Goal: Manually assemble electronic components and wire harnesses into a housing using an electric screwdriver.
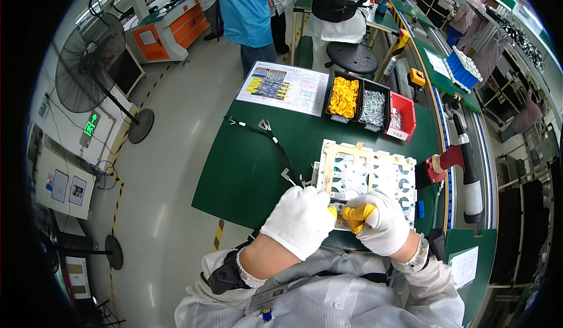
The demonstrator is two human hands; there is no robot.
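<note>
A white plastic frame (380, 175) with round openings and tan strips lies on the green table in front of me. At its near edge are both my hands, in white gloves with yellow fingertips. My left hand (300, 219) is closed by the near left corner, fingertips pinched together. Close beside it, my right hand (380, 222) is curled over the near edge, its thumb and fingers pinched. What lies between the fingertips is hidden. A black cable (275, 139) with metal lugs runs from the upper left of the table to the frame's left side.
Beyond the frame stand a black bin of yellow clips (344, 98), a black bin of screws (373, 106) and a red bin (402, 117). A printed sheet (284, 87) lies left of them. A power tool (446, 161) with a red part sits at right, near a conveyor.
</note>
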